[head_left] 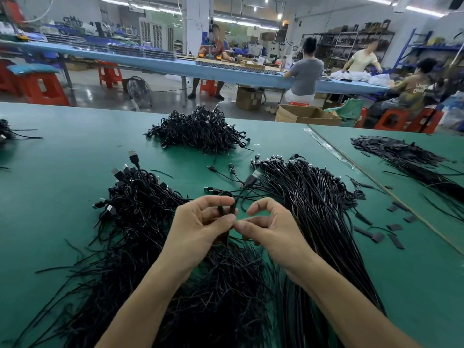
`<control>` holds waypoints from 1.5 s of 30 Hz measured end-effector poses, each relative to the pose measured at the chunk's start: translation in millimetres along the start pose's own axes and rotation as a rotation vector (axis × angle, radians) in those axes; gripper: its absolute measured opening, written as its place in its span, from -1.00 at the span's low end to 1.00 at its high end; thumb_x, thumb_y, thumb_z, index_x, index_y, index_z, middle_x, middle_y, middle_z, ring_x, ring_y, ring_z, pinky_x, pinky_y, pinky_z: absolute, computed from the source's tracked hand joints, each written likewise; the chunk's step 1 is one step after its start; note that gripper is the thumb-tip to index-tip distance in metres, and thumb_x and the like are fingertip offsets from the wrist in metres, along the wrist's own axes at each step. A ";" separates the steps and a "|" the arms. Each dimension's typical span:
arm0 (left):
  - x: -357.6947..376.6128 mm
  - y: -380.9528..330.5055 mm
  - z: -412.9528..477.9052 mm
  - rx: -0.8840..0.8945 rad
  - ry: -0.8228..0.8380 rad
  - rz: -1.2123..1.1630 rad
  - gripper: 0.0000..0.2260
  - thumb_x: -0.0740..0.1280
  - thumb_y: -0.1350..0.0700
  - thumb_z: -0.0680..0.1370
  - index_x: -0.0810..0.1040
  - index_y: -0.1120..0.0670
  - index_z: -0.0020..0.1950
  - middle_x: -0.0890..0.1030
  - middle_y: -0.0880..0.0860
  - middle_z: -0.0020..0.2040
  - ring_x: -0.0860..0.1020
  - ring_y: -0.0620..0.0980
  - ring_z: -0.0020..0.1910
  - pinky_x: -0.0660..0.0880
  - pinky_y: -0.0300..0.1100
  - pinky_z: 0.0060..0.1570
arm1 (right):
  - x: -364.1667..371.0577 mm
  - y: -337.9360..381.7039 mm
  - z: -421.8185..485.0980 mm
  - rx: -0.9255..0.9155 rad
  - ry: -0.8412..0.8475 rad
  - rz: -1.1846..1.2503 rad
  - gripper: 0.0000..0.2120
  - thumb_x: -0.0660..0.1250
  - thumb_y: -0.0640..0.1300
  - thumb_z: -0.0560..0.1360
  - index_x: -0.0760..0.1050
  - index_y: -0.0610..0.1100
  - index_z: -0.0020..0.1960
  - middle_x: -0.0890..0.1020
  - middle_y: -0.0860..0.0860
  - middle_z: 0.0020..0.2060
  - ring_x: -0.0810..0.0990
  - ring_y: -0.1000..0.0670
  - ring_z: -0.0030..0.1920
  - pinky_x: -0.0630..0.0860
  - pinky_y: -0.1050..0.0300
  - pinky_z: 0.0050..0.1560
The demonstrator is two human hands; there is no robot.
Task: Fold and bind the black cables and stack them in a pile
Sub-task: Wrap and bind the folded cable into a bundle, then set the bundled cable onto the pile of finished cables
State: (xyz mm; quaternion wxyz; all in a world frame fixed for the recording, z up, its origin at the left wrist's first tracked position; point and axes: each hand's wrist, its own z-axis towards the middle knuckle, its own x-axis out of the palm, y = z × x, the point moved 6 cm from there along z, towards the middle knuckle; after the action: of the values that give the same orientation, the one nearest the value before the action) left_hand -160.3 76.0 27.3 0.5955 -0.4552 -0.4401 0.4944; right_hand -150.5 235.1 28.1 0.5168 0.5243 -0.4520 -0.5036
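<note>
My left hand (200, 223) grips a folded black cable (247, 184) whose USB plug sticks up and away from my fingers. My right hand (270, 228) pinches a thin black tie at the same spot, thumb tips of both hands almost touching. Under my forearms lies a spread of loose black ties (221, 285). To the right runs a long bundle of straight black cables (311, 204). At the left sits a heap of folded cables (140, 197). Farther back on the green table (75, 159) stands a pile of bound cables (200, 131).
A second green table (426, 259) at the right carries black strips (406, 156) and small black pieces (394, 227). Loose cable ends (10, 133) lie at the far left edge. Beyond the table, several people sit on red stools at a long blue bench.
</note>
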 end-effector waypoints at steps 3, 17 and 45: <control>-28.4 -2.8 6.9 0.111 -0.252 0.378 -0.70 0.45 0.30 0.50 0.64 -0.07 0.10 0.71 -0.02 0.00 0.65 -0.20 -0.10 0.55 -0.44 -0.10 | -23.6 -22.1 9.2 0.099 -0.066 -0.442 -0.85 0.45 -0.09 0.52 0.52 -0.07 0.04 0.72 0.00 -0.12 0.66 0.06 -0.12 0.56 0.15 -0.07; -103.8 42.3 17.4 -0.251 -0.439 0.767 -0.32 0.25 -0.06 0.64 -0.04 0.02 0.65 0.03 0.18 0.62 -0.03 0.20 0.57 0.07 0.20 0.50 | -79.7 -64.3 27.3 0.266 -0.257 -1.508 -0.84 0.25 -0.21 0.60 0.43 -0.13 0.18 0.53 -0.07 0.12 0.50 -0.07 0.13 0.49 0.13 0.03; -49.9 -5.9 6.7 0.329 -0.401 0.414 -0.57 0.29 -0.13 0.56 0.28 0.11 -0.35 0.30 -0.09 -0.50 0.20 -0.13 -0.53 0.16 -0.31 -0.53 | -48.5 58.2 -6.4 -0.223 -0.378 -0.562 -0.66 0.32 -0.15 0.57 0.47 -0.19 -0.37 0.38 0.17 -0.64 0.27 0.15 -0.61 0.18 0.36 -0.58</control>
State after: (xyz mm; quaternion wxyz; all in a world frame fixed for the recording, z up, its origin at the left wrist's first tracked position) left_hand -171.9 26.8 30.7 0.4495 -0.3265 -0.3611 0.7490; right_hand -145.4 280.6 88.8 0.3194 0.4663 -0.3199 -0.7604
